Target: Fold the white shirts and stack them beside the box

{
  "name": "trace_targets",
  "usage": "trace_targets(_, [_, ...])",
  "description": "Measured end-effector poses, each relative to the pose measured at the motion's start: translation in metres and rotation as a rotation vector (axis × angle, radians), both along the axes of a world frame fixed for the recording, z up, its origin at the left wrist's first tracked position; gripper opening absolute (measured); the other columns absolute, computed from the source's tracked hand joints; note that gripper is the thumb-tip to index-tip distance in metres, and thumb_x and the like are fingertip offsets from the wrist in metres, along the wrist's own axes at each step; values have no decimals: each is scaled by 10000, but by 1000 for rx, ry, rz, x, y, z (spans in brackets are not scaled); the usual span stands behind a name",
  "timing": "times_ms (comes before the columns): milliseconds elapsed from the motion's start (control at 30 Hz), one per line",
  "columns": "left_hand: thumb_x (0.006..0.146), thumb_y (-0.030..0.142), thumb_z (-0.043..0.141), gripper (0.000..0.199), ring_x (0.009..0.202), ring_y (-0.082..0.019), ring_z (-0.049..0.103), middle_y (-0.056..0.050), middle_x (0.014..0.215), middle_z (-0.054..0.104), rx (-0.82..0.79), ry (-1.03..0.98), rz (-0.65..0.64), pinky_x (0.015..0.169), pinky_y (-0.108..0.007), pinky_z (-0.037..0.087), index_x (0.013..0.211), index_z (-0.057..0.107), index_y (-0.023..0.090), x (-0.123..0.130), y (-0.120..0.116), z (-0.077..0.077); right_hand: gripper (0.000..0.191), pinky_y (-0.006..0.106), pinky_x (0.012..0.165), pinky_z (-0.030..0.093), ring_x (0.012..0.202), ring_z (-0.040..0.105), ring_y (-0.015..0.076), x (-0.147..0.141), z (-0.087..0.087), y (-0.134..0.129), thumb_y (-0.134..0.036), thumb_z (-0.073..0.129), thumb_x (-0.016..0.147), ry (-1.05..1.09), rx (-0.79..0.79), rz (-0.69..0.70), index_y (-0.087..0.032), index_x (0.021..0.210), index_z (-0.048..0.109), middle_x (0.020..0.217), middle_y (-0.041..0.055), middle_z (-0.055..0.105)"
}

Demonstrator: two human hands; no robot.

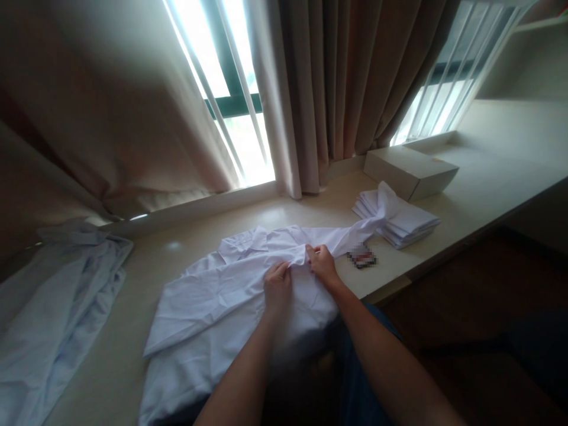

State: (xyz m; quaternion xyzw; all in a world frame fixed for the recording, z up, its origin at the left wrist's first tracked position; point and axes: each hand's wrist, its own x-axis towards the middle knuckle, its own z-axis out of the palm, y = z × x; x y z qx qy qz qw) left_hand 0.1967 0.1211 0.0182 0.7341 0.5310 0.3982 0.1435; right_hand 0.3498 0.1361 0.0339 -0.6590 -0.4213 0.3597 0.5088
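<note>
A white shirt [208,296] lies spread on the pale counter, its collar toward the window and its lower part hanging over the front edge. My left hand [278,285] is closed on a fold of the shirt near its middle. Just to the right, my right hand [321,263] pinches the same fold between thumb and fingers. One sleeve of the shirt stretches right, onto a stack of folded white cloths [410,220]. A small card-like item [362,255], blurred out, rests beside my right hand.
A white box [410,171] stands behind the folded stack, against the window side. More white garments [48,307] lie in a heap at the left. Brown curtains [337,77] hang along the barred window. The counter [483,171] runs on to the right toward a shelf.
</note>
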Motion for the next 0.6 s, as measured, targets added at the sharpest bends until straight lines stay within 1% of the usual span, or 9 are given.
trace_targets(67, [907,265,420,286,997,-175,594,-52,1057,677,-4,5,5,924,-293,434,1020,682,240,1,0,-2,368,217,441,385,441,528,117,1,0,-4,-532,563,787,3,-39,49,-191,922,541,651,-12,611])
trace_targets(100, [907,271,424,285,992,-176,595,-54,1051,678,-6,11,9,924,-296,435,1020,684,234,1,1,-2,365,216,430,390,427,534,117,1,-1,-6,-519,600,770,-3,-57,83,-199,931,530,649,-21,609])
trace_targets(167, [903,283,436,282,982,-178,596,-58,1038,681,-5,28,15,922,-302,437,1013,688,218,1,1,-4,342,215,422,404,424,550,120,-2,-2,-9,-428,669,729,-9,-80,126,-207,940,515,641,-40,598])
trace_targets(267, [893,294,457,271,972,-179,595,-62,1021,684,7,57,30,919,-309,441,982,697,204,0,2,-6,308,220,453,445,465,580,123,-7,-2,-9,-293,655,724,38,-51,110,-205,974,498,663,-51,594])
trace_targets(333, [884,295,472,260,966,-182,598,-62,1011,686,10,87,47,917,-320,445,958,704,206,-1,3,-7,271,235,526,483,538,605,128,-7,-1,-8,-254,612,749,4,8,86,-200,993,507,694,-42,604])
trace_targets(433, [864,296,503,234,1003,-196,598,-62,1047,686,11,149,66,951,-354,434,928,715,223,2,1,-8,218,286,681,506,690,629,166,-3,3,-11,-209,571,773,-282,55,80,-198,990,562,753,0,631])
trace_targets(500, [836,324,555,222,1063,-214,583,-65,1097,680,21,188,58,996,-380,409,959,712,227,6,-3,-6,221,325,776,495,828,628,204,-1,6,-16,-186,511,814,-504,86,30,-188,1020,589,891,63,651])
trace_targets(567, [812,379,596,296,1124,-231,561,-74,1151,665,35,224,27,1043,-401,375,1046,689,223,8,-8,-2,296,349,878,466,983,595,227,-1,11,-20,-155,418,860,-651,162,-32,-160,1105,585,1055,120,630])
trace_targets(600, [818,405,590,349,1155,-233,546,-78,1186,652,43,242,13,1065,-406,355,1103,666,219,7,-10,2,347,353,937,438,1061,564,227,-3,13,-22,-133,373,873,-703,217,-33,-141,1159,569,1124,137,609])
